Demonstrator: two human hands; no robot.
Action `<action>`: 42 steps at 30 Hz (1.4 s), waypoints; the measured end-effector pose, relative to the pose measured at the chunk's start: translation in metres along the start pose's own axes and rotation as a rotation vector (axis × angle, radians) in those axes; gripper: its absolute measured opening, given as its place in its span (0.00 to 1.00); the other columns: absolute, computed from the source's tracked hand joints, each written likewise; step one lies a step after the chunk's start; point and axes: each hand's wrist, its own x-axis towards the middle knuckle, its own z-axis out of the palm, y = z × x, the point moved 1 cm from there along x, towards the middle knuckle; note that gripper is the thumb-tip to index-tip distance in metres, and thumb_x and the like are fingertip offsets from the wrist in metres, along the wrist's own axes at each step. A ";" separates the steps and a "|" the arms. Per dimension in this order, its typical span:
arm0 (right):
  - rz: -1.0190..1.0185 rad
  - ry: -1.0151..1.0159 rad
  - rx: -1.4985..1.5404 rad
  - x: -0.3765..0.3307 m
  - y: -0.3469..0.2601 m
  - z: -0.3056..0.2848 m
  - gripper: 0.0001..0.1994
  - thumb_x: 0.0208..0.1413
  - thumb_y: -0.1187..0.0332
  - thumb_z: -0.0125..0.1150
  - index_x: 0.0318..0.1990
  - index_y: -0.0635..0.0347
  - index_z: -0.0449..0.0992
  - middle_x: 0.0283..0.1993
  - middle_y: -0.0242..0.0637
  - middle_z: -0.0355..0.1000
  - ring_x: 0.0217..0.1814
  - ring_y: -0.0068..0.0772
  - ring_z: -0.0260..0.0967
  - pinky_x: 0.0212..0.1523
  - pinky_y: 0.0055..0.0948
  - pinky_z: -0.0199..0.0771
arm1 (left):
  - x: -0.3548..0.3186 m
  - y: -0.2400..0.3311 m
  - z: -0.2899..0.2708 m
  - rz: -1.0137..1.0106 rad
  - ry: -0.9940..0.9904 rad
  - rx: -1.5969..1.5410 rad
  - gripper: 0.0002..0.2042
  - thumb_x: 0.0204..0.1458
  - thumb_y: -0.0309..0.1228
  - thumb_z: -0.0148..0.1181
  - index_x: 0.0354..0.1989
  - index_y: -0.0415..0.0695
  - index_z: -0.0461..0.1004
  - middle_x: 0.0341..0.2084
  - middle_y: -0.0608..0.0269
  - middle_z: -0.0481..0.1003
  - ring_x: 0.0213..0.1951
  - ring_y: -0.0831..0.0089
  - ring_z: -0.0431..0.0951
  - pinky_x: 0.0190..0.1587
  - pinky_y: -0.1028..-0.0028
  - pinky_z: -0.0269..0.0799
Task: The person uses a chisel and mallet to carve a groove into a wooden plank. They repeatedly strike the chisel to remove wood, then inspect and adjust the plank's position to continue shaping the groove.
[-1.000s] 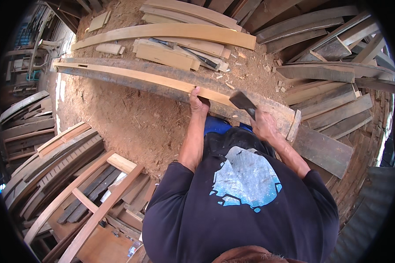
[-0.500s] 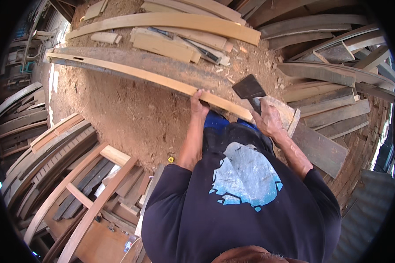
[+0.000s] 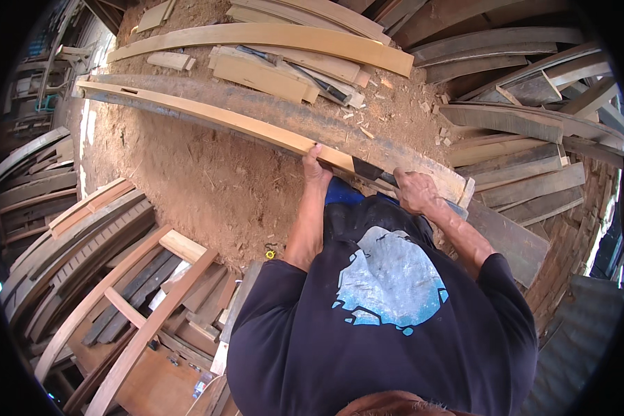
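1. The long curved timber (image 3: 256, 118) lies across the dirt floor (image 3: 187, 180) and runs far out to the left of both hands, with its pale, freshly cut edge facing the person.
2. The step in hand looks like hewing that pale edge. The hatchet's (image 3: 371, 170) dark blade sits on the wood between the two hands.
3. The right hand (image 3: 416, 192) is clamped round the hatchet's handle, just right of the blade.
4. The left hand (image 3: 315, 170) grips the timber's near edge, fingers closed over it, just left of the blade.
5. The next stroke, I judge, calls for a lift and a controlled cut clear of the left fingers.
6. Small chips (image 3: 367, 128) lie scattered beyond the timber.
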 end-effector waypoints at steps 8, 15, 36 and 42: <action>0.003 -0.113 -0.074 0.013 0.010 0.000 0.18 0.51 0.62 0.64 0.44 0.66 0.73 0.34 0.58 0.76 0.41 0.62 0.76 0.43 0.53 0.74 | -0.001 -0.007 -0.022 -0.032 0.006 -0.057 0.15 0.44 0.27 0.65 0.41 0.47 0.71 0.30 0.68 0.70 0.36 0.68 0.75 0.47 0.61 0.77; 0.356 -0.240 0.855 0.004 0.067 0.029 0.09 0.54 0.70 0.66 0.34 0.65 0.72 0.22 0.36 0.71 0.17 0.28 0.71 0.19 0.29 0.73 | -0.032 0.011 -0.030 0.120 -0.120 -0.166 0.25 0.42 0.36 0.69 0.50 0.42 0.72 0.41 0.54 0.77 0.46 0.55 0.79 0.57 0.52 0.75; -0.021 -0.599 1.016 0.069 0.035 0.029 0.32 0.52 0.50 0.71 0.56 0.69 0.76 0.47 0.37 0.79 0.47 0.28 0.75 0.50 0.31 0.74 | -0.073 0.035 0.055 0.160 -0.199 -0.169 0.47 0.43 0.66 0.67 0.61 0.39 0.63 0.48 0.43 0.74 0.51 0.43 0.77 0.56 0.45 0.73; 0.098 -0.340 0.846 0.023 0.100 0.060 0.29 0.45 0.54 0.76 0.48 0.68 0.80 0.39 0.39 0.81 0.38 0.28 0.77 0.42 0.32 0.76 | -0.025 0.043 0.015 0.209 0.314 0.093 0.30 0.64 0.53 0.51 0.64 0.40 0.62 0.56 0.50 0.72 0.55 0.56 0.76 0.59 0.55 0.74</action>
